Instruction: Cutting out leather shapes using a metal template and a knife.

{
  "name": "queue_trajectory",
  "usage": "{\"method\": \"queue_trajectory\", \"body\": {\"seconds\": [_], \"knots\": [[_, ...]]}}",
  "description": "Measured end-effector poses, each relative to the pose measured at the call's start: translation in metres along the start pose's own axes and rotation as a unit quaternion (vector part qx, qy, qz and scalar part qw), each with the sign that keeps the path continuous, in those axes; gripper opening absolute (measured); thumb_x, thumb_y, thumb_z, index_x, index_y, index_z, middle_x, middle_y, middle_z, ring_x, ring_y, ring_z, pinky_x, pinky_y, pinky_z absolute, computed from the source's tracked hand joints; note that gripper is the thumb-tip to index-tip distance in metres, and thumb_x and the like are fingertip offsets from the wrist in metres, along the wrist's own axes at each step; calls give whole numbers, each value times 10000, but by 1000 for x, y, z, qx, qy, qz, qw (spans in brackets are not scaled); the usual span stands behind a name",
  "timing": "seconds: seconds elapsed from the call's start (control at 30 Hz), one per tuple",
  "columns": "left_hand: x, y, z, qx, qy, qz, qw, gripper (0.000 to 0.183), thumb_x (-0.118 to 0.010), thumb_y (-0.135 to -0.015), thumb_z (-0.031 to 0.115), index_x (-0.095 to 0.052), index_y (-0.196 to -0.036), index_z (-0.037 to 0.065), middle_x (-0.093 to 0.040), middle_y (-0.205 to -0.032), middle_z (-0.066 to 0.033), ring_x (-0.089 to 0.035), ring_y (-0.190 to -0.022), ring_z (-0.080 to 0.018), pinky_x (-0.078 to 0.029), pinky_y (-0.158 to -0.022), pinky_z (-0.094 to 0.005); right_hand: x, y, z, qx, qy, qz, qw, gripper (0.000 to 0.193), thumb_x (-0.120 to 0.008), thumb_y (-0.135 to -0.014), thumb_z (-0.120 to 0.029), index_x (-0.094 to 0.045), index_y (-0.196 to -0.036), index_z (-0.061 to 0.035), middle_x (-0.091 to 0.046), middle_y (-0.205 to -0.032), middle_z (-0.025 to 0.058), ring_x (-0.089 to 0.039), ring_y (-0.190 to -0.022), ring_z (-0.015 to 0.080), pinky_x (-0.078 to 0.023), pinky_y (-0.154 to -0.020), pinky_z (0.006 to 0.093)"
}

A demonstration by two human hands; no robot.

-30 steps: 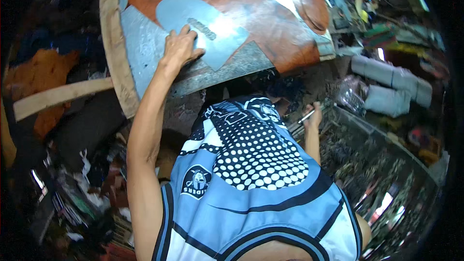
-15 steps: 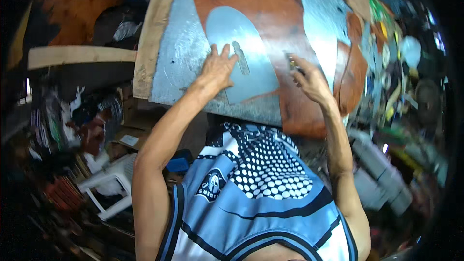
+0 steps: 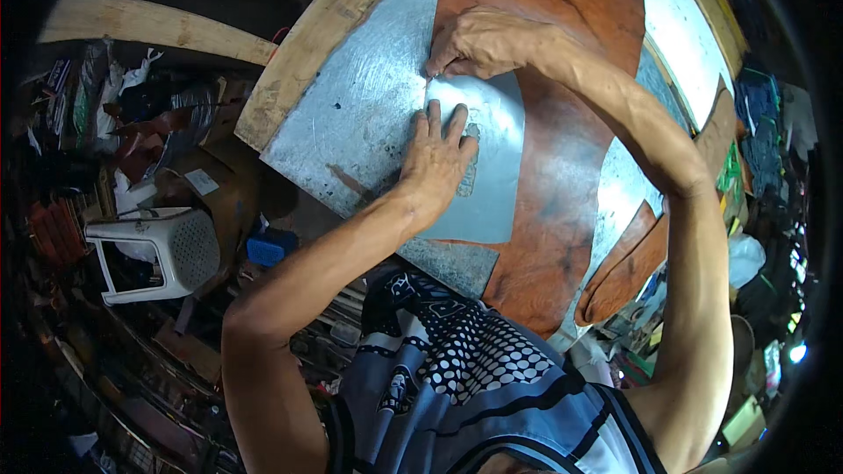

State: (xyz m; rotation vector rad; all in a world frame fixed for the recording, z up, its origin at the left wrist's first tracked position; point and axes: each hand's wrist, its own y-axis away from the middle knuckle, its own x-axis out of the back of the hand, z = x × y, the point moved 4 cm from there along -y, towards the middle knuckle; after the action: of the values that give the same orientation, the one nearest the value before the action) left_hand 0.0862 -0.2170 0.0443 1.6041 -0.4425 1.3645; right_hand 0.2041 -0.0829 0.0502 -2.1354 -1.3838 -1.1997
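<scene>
A grey rounded template sheet [image 3: 498,154], with a roughened strip on it, lies on a large piece of brown leather [image 3: 562,184] on the worktable. My left hand [image 3: 439,154] rests flat on the template's left part, fingers spread and stretched away from me. My right hand [image 3: 487,42] reaches across to the template's far left edge. Its fingers are closed on a small thin tool, mostly hidden by them. The tool's tip [image 3: 428,84] touches or nearly touches the edge where template, leather and the metal table surface [image 3: 360,79] meet.
A wooden strip [image 3: 325,26] edges the table at left, and a board [image 3: 158,25] juts out beyond it. Curled leather scraps [image 3: 619,268] lie at the right edge. A white plastic stool [image 3: 189,250] and a blue container [image 3: 270,247] stand low at left among clutter.
My right hand has gone from the template's right side, over its far end, to its far left edge, tool in hand. My left hand stays on the template. The view has turned and shifted.
</scene>
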Motion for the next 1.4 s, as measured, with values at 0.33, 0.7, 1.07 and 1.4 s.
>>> {"method": "queue_trajectory", "body": {"seconds": [0.33,0.7,1.07,1.4], "knots": [[38,52,-22,-102,67,-7,993,507,-702,-767,118,-511,-1236,90,-287,-1516,-185,-276,-1370,-506,-276,-1095,-577,39,-3,-65,-86,5,-22,996,245,-676,-837,-131,-712,-1074,-81,-714,-1010,81,-655,-940,276,-522,-810,387],[40,77,-14,-135,26,-40,990,446,-623,-859,162,-511,-1285,96,-287,-1530,-178,-293,-1374,-505,-310,-1074,-552,33,-9,-98,-120,53,-103,986,226,-636,-840,-117,-704,-1054,-90,-706,-986,80,-651,-936,281,-520,-805,393],[41,89,-1,-126,87,14,988,630,-810,-675,153,-524,-1230,63,-282,-1502,-214,-283,-1354,-541,-371,-1021,-560,29,4,-110,-122,78,-68,987,246,-644,-835,-107,-705,-1071,-144,-660,-1063,49,-614,-1060,252,-476,-941,410],[53,94,3,-128,43,-27,991,384,-621,-860,151,-539,-1228,76,-291,-1520,-199,-306,-1363,-520,-385,-1019,-560,36,22,-104,-184,98,-50,977,337,-663,-790,-66,-699,-1113,-154,-660,-1119,40,-577,-1138,247,-414,-1054,424]]}}
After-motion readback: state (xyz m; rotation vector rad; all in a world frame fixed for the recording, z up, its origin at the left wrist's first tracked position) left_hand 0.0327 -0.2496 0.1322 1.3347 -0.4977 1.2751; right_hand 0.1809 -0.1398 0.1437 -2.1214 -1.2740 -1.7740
